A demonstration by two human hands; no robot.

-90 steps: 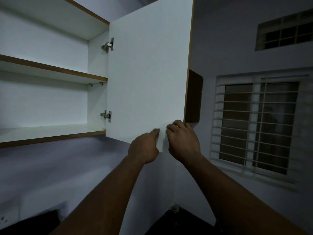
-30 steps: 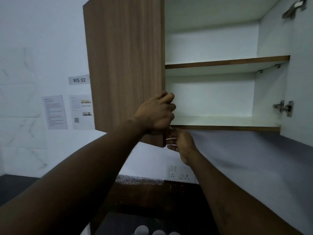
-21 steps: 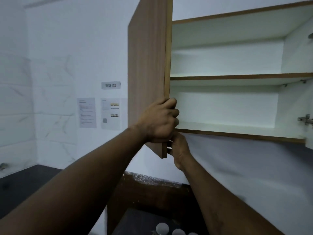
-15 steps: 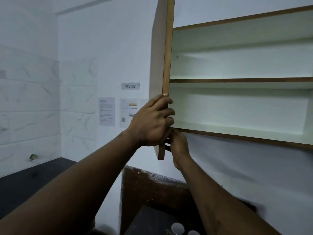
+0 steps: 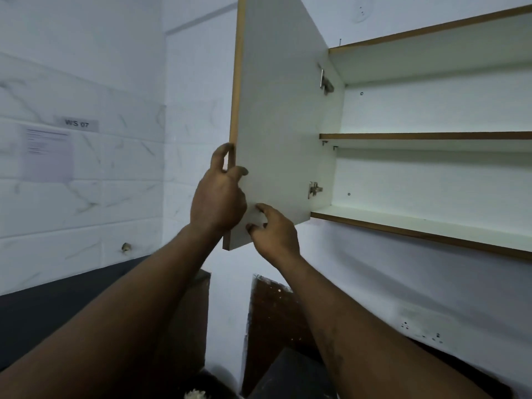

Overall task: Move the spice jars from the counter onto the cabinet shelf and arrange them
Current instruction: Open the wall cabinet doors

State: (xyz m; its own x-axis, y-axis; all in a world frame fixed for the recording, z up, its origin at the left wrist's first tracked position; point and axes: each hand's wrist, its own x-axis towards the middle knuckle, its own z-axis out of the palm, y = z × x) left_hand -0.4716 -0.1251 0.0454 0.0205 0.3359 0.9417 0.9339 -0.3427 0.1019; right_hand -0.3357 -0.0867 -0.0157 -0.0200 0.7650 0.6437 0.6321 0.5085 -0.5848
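Head cam: left hand [image 5: 218,197] grip pinching cabinet door [image 5: 276,125] edge mid-frame, right hand [image 5: 275,233] fingers spread, touching door's lower corner. Shelf [image 5: 426,226] right.

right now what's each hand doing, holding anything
Left hand: closed on the free edge of the open cabinet door.
Right hand: open, fingertips touching the door's white inner face near its lower corner, holding nothing.

the cabinet shelf [image 5: 431,226] runs off the right edge; the wall notice [image 5: 47,156] is too blurred to read.
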